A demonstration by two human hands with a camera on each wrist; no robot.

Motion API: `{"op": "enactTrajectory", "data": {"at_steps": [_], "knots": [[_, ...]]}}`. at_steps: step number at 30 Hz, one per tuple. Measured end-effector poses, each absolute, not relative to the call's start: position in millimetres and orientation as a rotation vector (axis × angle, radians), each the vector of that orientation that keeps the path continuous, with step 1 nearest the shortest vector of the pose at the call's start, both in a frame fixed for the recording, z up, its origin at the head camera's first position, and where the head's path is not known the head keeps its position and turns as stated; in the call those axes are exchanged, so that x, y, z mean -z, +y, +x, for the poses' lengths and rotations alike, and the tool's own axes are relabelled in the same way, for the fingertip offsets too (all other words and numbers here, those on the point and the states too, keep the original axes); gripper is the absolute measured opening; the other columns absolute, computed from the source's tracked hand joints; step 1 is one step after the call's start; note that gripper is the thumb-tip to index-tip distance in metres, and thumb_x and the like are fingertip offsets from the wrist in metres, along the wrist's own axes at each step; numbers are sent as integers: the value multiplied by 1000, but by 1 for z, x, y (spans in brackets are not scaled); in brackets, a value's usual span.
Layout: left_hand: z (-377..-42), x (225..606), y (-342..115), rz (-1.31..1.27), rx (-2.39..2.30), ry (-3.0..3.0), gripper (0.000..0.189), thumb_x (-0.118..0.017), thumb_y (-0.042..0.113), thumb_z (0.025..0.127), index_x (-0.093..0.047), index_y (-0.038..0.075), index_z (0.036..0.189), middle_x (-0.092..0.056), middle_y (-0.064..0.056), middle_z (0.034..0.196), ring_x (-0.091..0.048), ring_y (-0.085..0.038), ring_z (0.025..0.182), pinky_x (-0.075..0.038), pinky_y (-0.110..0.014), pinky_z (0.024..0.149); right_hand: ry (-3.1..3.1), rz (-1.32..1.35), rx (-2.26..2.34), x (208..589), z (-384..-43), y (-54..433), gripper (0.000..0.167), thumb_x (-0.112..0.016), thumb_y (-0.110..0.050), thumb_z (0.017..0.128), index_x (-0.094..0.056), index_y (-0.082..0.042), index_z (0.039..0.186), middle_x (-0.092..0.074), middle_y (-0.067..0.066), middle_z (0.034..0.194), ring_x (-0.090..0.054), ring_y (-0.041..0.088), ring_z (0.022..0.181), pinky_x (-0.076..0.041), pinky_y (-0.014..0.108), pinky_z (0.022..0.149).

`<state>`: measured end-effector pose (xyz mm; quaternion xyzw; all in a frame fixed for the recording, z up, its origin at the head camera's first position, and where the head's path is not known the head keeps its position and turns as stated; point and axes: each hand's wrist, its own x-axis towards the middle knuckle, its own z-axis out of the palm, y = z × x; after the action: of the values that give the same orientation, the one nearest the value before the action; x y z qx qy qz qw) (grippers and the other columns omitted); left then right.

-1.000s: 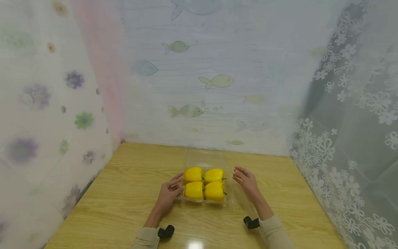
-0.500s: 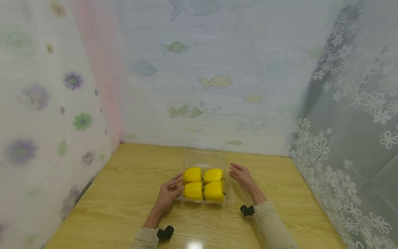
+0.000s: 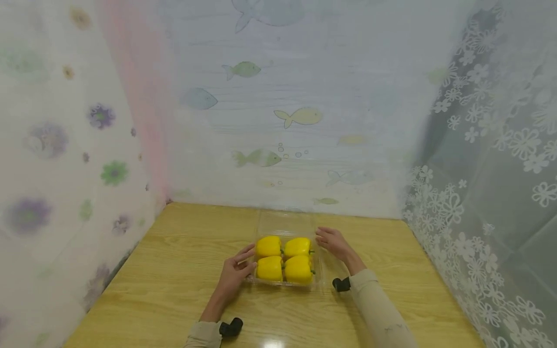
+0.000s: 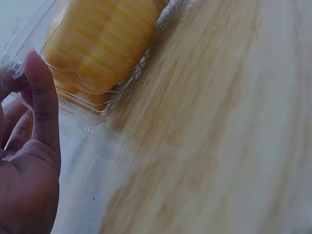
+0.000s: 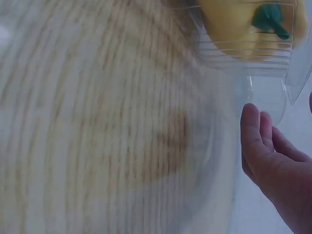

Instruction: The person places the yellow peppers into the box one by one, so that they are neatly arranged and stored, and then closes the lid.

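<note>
Several yellow bell peppers point(image 3: 269, 268) with green stems lie in two rows in a clear plastic clamshell box point(image 3: 283, 284). Its transparent lid point(image 3: 285, 222) is folded back, away from the person. My left hand point(image 3: 235, 273) holds the box's left rim; in the left wrist view the thumb point(image 4: 43, 97) lies on the rim, with the other fingers beyond it. On the other side, my right hand point(image 3: 334, 241) is beside the far right corner, near the lid's fold. The right wrist view shows its fingers point(image 5: 251, 126) fairly straight, pointing toward the lid, holding nothing.
The box stands on a wood-grain table point(image 3: 183, 256). Behind it hangs a fish-print curtain point(image 3: 300, 169), with flowered sheets point(image 3: 48, 169) at either side. A black camera mount point(image 3: 231, 327) sits at each wrist.
My right hand has moved left and slightly farther away, coming up beside the lid's fold. The left hand has stayed at the box's rim, and the box and peppers have not moved.
</note>
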<state>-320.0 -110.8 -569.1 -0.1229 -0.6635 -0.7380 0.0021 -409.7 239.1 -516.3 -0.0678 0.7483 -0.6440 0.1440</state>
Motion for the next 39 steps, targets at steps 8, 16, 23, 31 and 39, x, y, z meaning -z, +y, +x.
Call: {"op": "enactTrajectory", "data": {"at_steps": [8,16,23,31,39], "knots": [[-322,568,-114,-402,2307,-2093,46,-71,7,96,-59,-5,138,-47,-10,157,-60,-9,80,-49,-17,66,2139,-145,1895,515,-418,234,58,-44,-17,111,-22,13,156,-23,36,160,-30,48,146,-34,50,117],[-325,567,-116,-382,2305,-2103,46,-72,8,95,-60,-3,138,-48,-8,156,-61,-9,83,-50,-18,67,2200,-166,1889,513,-425,230,55,-43,-12,110,-24,15,154,-25,38,158,-32,49,145,-35,50,115],[-328,566,-118,-390,2310,-2107,46,-72,8,95,-60,-3,138,-47,-9,156,-61,-9,83,-51,-18,68,2191,-167,1952,511,-428,229,53,-43,-8,109,-26,16,153,-26,38,157,-34,50,143,-36,51,115],[-333,568,-119,-384,2310,-2113,46,-72,9,95,-61,-3,138,-48,-8,156,-62,-11,84,-52,-18,71,2194,-126,2104,506,-436,227,49,-47,-3,107,-32,19,148,-35,39,149,-47,47,130,-46,39,109],[-333,567,-119,-350,2303,-2122,46,-73,8,94,-61,-3,137,-49,-6,155,-63,-11,85,-52,-18,71,2260,-137,2109,501,-434,224,47,-49,-1,105,-37,13,149,-47,32,133,-58,31,111,-51,38,103]]}}
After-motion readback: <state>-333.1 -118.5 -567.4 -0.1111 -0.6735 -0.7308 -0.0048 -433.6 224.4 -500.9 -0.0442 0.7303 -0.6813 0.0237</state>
